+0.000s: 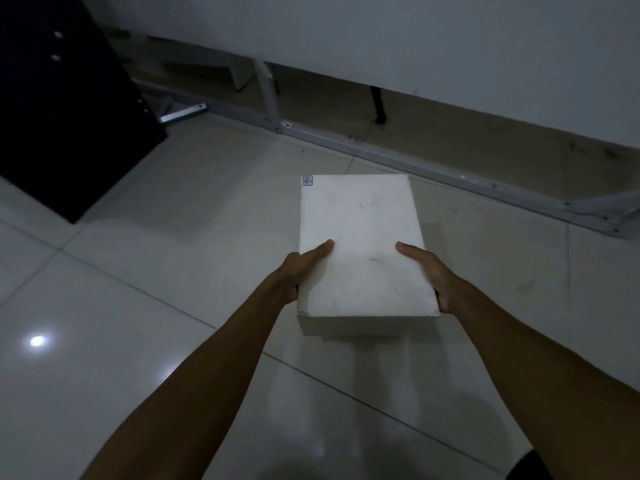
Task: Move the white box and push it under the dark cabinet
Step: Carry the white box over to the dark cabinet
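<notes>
A white rectangular box (pixel 362 237) with a small sticker on its far left corner is in the middle of the view, over the tiled floor. My left hand (pixel 304 268) grips its left side, thumb on the lid. My right hand (pixel 427 271) grips its right side the same way. The fingers of both hands are hidden under or behind the box. The dark cabinet (pixel 59 105) stands at the upper left, well apart from the box; its two pale knobs show on the front.
A white table (pixel 415 36) runs across the top, its grey metal frame (pixel 381 150) lying along the floor behind the box. A black leg (pixel 379 105) stands under the table. Glossy pale floor tiles (pixel 138 306) surround the box.
</notes>
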